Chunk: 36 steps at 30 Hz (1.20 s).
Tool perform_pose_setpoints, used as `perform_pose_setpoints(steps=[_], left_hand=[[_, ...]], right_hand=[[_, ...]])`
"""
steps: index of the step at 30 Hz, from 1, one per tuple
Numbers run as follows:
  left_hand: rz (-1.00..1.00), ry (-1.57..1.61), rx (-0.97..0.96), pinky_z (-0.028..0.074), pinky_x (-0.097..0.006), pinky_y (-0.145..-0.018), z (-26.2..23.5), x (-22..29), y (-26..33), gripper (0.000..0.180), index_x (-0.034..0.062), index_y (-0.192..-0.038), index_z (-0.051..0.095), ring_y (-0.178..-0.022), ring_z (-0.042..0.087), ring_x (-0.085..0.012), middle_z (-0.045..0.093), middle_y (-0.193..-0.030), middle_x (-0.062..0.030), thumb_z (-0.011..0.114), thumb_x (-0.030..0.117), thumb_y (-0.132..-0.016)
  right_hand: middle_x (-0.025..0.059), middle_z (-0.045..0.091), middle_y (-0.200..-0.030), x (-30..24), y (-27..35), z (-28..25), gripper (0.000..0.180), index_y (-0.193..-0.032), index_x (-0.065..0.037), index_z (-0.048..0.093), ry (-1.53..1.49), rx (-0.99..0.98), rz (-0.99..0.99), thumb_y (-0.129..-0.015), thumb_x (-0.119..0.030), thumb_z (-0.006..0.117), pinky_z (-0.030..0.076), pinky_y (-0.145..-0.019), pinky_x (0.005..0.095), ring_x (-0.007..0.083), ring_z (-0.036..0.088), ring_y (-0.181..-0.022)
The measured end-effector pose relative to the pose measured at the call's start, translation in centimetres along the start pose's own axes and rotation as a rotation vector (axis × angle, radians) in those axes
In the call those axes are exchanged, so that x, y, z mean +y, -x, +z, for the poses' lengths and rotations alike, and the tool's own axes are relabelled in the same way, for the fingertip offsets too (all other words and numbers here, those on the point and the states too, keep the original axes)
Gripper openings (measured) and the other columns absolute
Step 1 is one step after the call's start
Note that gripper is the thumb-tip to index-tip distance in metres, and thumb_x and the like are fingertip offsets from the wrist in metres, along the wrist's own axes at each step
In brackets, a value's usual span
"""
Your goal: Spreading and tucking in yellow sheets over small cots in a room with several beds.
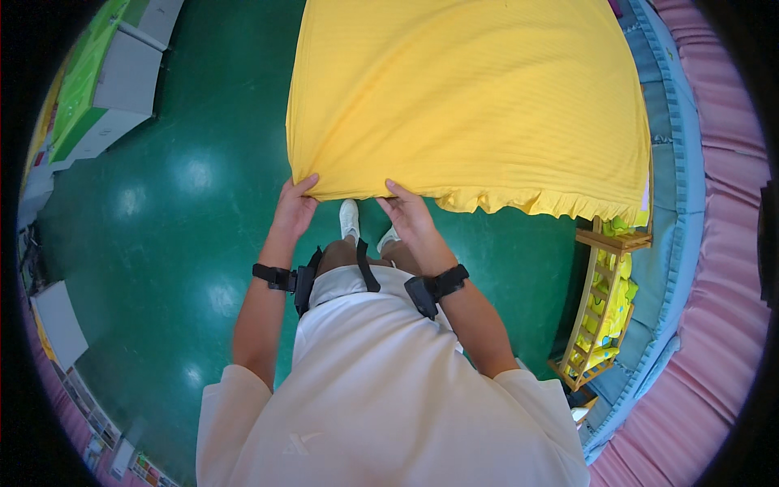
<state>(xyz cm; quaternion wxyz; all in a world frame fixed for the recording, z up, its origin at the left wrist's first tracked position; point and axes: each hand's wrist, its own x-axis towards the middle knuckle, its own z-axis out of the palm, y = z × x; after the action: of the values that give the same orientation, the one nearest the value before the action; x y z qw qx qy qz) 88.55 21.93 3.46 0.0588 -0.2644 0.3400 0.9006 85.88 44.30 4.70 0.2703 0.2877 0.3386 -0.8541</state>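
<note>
A yellow fitted sheet spreads out ahead of me, with a gathered, ruffled hem along its near side. At its near left corner my left hand is closed on the edge, thumb on top of the cloth. A little farther right, my right hand pinches the same near edge, its thumb also on top and the other fingers partly hidden under the cloth. Between the hands the edge is drawn fairly straight, while right of my right hand the hem hangs wavy. What lies beneath the sheet is hidden.
A wooden slatted cot with yellow bedding stands at the right, beside blue padded fabric and a pink curtain. White and green cabinets are at the far left. The green floor is shiny.
</note>
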Motion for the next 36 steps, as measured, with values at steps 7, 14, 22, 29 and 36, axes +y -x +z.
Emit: perform_pose_setpoints(steps=[7, 14, 22, 29, 36], left_hand=[[0.273, -1.266, 0.258, 0.049, -0.041, -0.075, -0.8, 0.5, 0.1, 0.055, -0.0058, -0.116, 0.05, -0.091, 0.064, -0.0337, 0.065, -0.098, -0.0211, 0.067, 0.035, -0.083], [0.259, -1.499, 0.53, 0.048, -0.046, -0.066, 3.7, 1.9, 3.7, 0.041, 0.0004, -0.091, 0.049, -0.076, 0.063, -0.0389, 0.064, -0.076, -0.0177, 0.066, 0.036, -0.083], [0.803, -1.751, -0.165, 0.046, -0.043, -0.073, 7.7, -0.9, 3.6, 0.023, 0.0037, -0.098, 0.053, -0.09, 0.058, -0.0347, 0.06, -0.092, -0.0152, 0.061, 0.013, -0.078], [1.02, -1.908, -0.615, 0.038, -0.043, -0.087, 14.7, -6.5, -0.5, 0.044, 0.0057, -0.112, 0.052, -0.111, 0.048, -0.0276, 0.051, -0.118, -0.0123, 0.062, 0.007, -0.068], [1.068, -2.201, -0.49, 0.036, -0.041, -0.088, 14.4, -7.6, -1.7, 0.054, 0.0057, -0.12, 0.05, -0.111, 0.047, -0.0267, 0.05, -0.122, -0.0126, 0.064, 0.009, -0.067]], right_hand=[[0.0142, 0.064, -0.099, -1.5, 0.4, -2.5, 0.035, -0.108, 0.004, 0.055, 0.33, 0.032, 0.096, -0.085, -0.02, 0.067, 0.053, -0.082, 0.0363, 0.0234, 0.064, -0.089], [0.0187, 0.062, -0.099, -6.4, 4.3, -8.8, 0.043, -0.108, 0.005, 0.052, 0.288, 0.338, 0.002, -0.089, -0.033, 0.06, 0.051, -0.087, 0.0399, 0.0292, 0.063, -0.092], [0.022, 0.05, -0.121, -9.2, 3.8, -9.7, 0.051, -0.119, 0.005, 0.046, -0.064, 0.219, -0.132, -0.094, -0.039, 0.048, 0.039, -0.103, 0.0437, 0.0309, 0.049, -0.116], [0.0135, 0.056, -0.101, -7.6, 2.1, -11.4, 0.012, -0.097, -0.003, 0.052, -0.158, 0.129, -0.15, -0.089, -0.012, 0.054, 0.043, -0.097, 0.0445, 0.0274, 0.053, -0.103], [0.0092, 0.06, -0.089, -7.3, 1.6, -11.5, 0.009, -0.096, -0.003, 0.055, -0.175, 0.003, -0.21, -0.088, -0.006, 0.053, 0.049, -0.086, 0.0401, 0.0224, 0.059, -0.086]])
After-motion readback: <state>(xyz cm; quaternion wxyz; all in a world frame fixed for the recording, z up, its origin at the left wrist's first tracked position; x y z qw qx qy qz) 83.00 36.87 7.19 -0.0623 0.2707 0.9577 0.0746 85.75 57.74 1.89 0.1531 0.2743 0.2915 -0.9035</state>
